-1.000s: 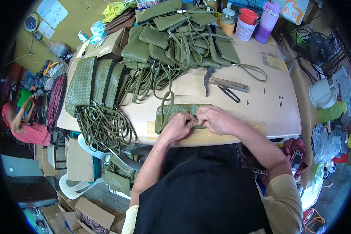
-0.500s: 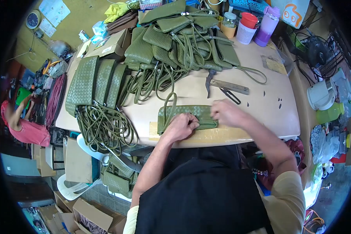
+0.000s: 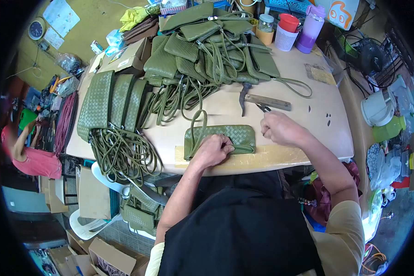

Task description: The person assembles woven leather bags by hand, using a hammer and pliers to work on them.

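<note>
A green woven-pattern pouch [image 3: 241,134] lies flat at the front of the table, with a strap loop [image 3: 202,122] rising from its left side. My left hand [image 3: 211,151] pinches the pouch's near edge, fingers curled over it. My right hand [image 3: 283,129] is closed, to the right of the pouch and apart from it. It overlaps a black-handled tool [image 3: 263,108], whose far end shows beyond my knuckles; what the fingers hold, if anything, is hidden. Just beyond lies a hammer [image 3: 267,101] with a wooden handle and dark head.
A large heap of green pouches [image 3: 188,55] with straps covers the back. More woven pouches [image 3: 96,103] stack at left, straps hanging over the edge. A purple bottle [image 3: 311,30] and red-lidded cup [image 3: 286,33] stand at the back right. A person in pink [image 3: 39,161] is far left.
My right hand has moved right, away from the pouch, and now covers part of the black-handled tool. My left hand stays on the pouch. The view has shifted slightly.
</note>
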Action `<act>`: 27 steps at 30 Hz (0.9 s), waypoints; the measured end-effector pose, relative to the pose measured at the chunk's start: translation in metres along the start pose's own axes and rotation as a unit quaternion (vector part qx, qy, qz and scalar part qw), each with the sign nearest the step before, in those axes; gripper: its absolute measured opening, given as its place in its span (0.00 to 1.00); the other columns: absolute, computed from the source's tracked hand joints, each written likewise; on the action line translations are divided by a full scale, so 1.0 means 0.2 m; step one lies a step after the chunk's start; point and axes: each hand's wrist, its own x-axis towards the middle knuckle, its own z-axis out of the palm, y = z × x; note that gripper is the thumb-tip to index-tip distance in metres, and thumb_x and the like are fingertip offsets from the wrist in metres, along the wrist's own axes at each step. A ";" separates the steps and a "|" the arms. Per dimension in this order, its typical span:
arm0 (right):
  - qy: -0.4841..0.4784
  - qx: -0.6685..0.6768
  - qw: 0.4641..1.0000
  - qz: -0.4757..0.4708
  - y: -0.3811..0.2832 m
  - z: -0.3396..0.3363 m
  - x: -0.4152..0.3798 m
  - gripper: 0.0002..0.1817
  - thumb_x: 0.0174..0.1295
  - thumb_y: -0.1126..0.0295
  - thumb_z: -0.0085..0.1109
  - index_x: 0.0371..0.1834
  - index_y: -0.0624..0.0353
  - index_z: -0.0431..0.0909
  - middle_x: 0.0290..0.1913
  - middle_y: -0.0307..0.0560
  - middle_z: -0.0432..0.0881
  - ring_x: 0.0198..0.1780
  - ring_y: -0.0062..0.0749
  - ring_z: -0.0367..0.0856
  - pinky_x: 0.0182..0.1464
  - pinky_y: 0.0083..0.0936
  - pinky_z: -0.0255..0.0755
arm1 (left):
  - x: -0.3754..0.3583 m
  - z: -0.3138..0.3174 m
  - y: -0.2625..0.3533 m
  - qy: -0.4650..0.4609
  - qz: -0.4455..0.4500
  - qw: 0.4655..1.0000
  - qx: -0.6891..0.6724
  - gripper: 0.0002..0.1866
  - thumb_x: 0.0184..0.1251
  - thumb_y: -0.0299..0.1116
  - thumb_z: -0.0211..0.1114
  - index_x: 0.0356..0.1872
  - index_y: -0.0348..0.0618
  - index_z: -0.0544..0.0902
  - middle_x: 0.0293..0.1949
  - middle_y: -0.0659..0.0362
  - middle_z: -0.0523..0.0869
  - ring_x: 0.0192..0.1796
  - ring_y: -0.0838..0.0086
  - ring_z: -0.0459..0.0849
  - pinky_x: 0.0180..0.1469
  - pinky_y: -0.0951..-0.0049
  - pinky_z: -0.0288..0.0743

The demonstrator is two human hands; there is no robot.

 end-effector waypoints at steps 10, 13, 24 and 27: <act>-0.003 -0.035 0.998 -0.060 0.12 0.09 -0.10 0.02 0.50 0.81 0.61 0.26 0.64 0.77 0.33 0.55 0.77 0.40 0.49 0.78 0.45 0.39 0.71 | 0.01 -0.01 0.01 -0.005 -0.011 1.000 -0.015 0.08 0.58 0.31 0.67 0.31 0.35 0.85 0.29 0.43 0.84 0.33 0.52 0.84 0.41 0.58 0.75; 0.017 0.115 0.990 -0.079 -0.07 0.11 -0.10 0.02 0.51 0.81 0.59 0.27 0.64 0.76 0.35 0.55 0.77 0.41 0.49 0.78 0.45 0.38 0.71 | 0.01 0.01 0.02 -0.009 -0.025 1.000 0.009 0.09 0.58 0.32 0.67 0.32 0.36 0.85 0.28 0.45 0.84 0.32 0.55 0.84 0.39 0.60 0.75; 0.104 -0.043 0.993 -0.020 0.18 0.03 -0.22 0.05 0.51 0.81 0.64 0.26 0.64 0.76 0.32 0.51 0.75 0.38 0.47 0.77 0.42 0.36 0.70 | -0.04 0.05 0.03 0.022 -0.017 0.999 -0.032 0.09 0.58 0.34 0.67 0.31 0.37 0.86 0.29 0.46 0.85 0.34 0.53 0.84 0.42 0.58 0.75; 0.112 0.102 0.986 -0.076 0.05 0.02 -0.26 0.05 0.50 0.77 0.63 0.27 0.63 0.76 0.34 0.51 0.75 0.45 0.46 0.76 0.48 0.37 0.70 | 0.02 0.08 0.08 0.018 -0.006 1.000 -0.003 0.09 0.58 0.34 0.67 0.31 0.37 0.85 0.29 0.46 0.85 0.35 0.51 0.84 0.42 0.56 0.75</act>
